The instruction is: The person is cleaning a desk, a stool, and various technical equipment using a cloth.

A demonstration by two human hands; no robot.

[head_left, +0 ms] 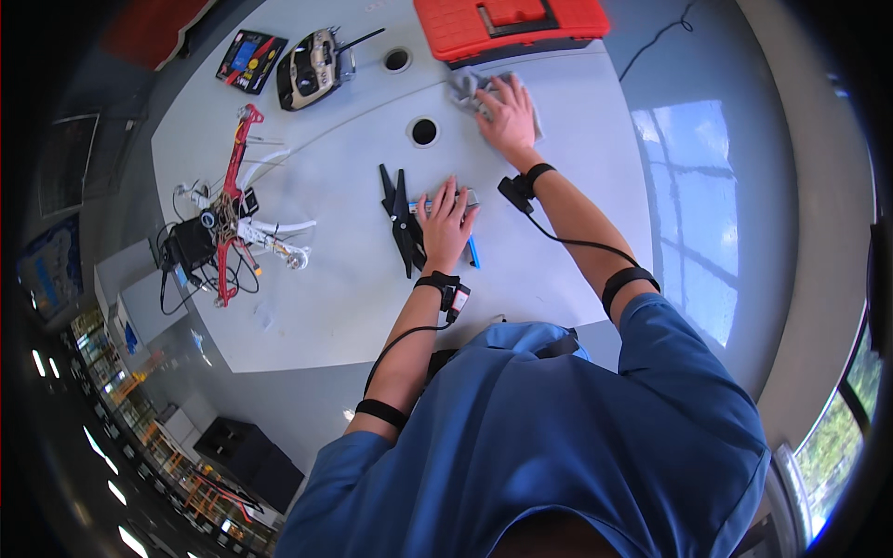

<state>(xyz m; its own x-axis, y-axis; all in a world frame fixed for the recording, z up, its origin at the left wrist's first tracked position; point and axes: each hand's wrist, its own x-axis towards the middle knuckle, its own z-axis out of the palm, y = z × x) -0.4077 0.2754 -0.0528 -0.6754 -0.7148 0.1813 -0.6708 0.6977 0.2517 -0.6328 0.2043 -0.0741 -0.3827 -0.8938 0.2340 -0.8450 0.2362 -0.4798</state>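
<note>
white table (307, 316), glossy grey floor (781, 186), windows (837, 437)

A flat rectangular package (251, 60), black with red, blue and yellow printing, was seen at the table's far left edge, just beside a black-and-silver radio controller (314, 68).

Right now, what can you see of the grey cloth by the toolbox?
The grey cloth is a small, soft-looking rag, crumpled into folds, not spread flat. It lies on the white table just in front of the red toolbox, close to its front edge; whether they touch is unclear. The right hand lies flat on it with fingers spread, covering its right part, so only the left end shows.
</note>
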